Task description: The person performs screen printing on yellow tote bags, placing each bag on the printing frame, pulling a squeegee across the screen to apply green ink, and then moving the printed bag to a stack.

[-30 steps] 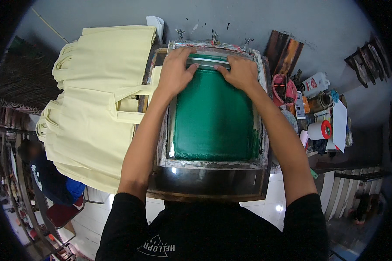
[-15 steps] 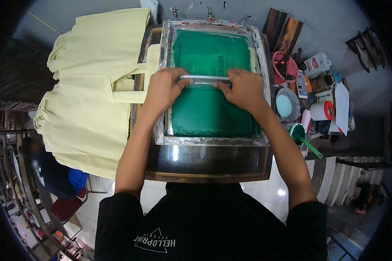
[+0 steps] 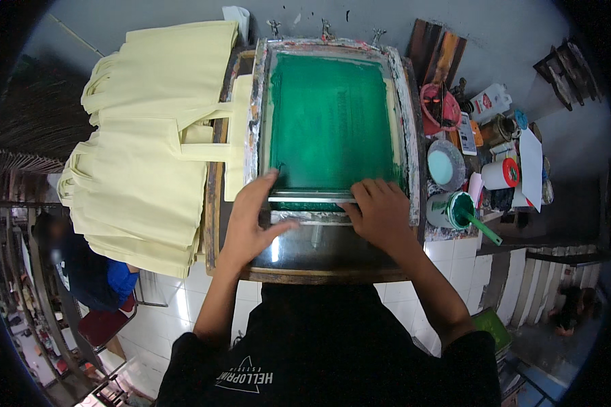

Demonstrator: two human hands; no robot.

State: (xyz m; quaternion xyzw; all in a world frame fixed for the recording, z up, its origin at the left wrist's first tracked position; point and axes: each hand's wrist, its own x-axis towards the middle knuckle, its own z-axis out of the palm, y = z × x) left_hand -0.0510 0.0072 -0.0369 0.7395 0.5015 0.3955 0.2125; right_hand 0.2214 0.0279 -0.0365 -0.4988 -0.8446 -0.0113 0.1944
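A screen printing frame (image 3: 412, 163) lies on the worktable, its mesh covered with green ink (image 3: 319, 122). A long squeegee (image 3: 309, 197) rests crosswise on the mesh near the frame's front edge. My right hand (image 3: 381, 214) is closed around the squeegee's right end. At its left end, my left hand (image 3: 246, 220) is open, thumb and fingers spread apart; whether it touches the squeegee is unclear. Pale yellow fabric (image 3: 237, 149) shows from under the frame's left side.
Pale yellow tote bags (image 3: 142, 163) are piled at the left. To the right stand a tub of green ink (image 3: 442, 211) with a green spatula (image 3: 487, 232), a grey bowl (image 3: 448, 166), a pink bucket (image 3: 431, 125) and a white bottle (image 3: 490, 102). A person (image 3: 81, 264) sits far left.
The squeegee has come toward me, from the middle of the mesh to its front end, with both hands. My left hand has loosened and opened; my right keeps its grip.
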